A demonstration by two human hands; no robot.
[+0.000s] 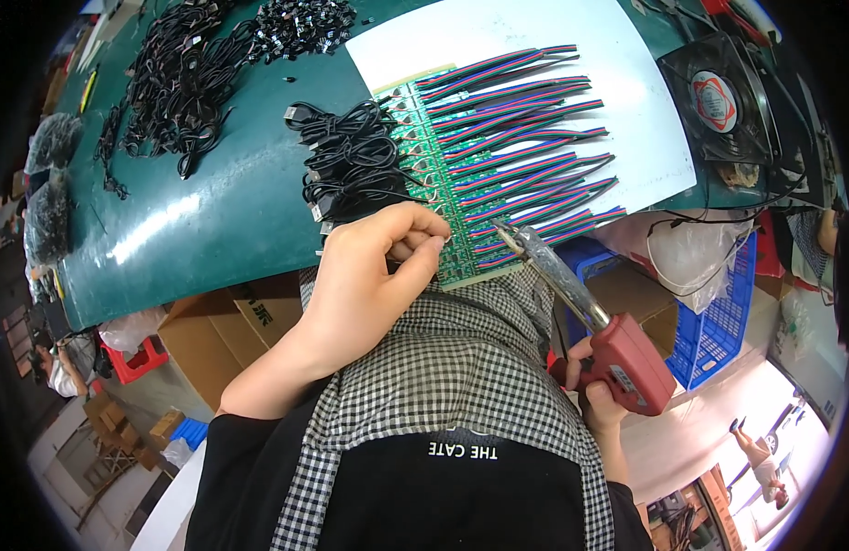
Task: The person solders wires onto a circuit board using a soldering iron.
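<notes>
A green circuit board panel [456, 209] lies near the table's front edge. Ribbons of red, blue, green and black wires [525, 138] run off its right side. Bundled black USB cables [351, 151] lie along its left side. My left hand [374, 275] is closed in a pinch at the panel's left part, near its front end; what the fingertips hold is hidden. In my right hand [601, 395] is a red-handled soldering gun [626, 363], held by its grip. Its metal barrel slants up to the left, and the tip is over the wire ribbons at the panel's right.
Beneath the panel is a white sheet [649, 138] on the green table [185, 248]. Loose black cables [181, 83] and small connectors [300, 28] are piled at the far left. A black fan [718, 96] stands at right. Below are a blue crate [718, 321] and cardboard box [218, 335].
</notes>
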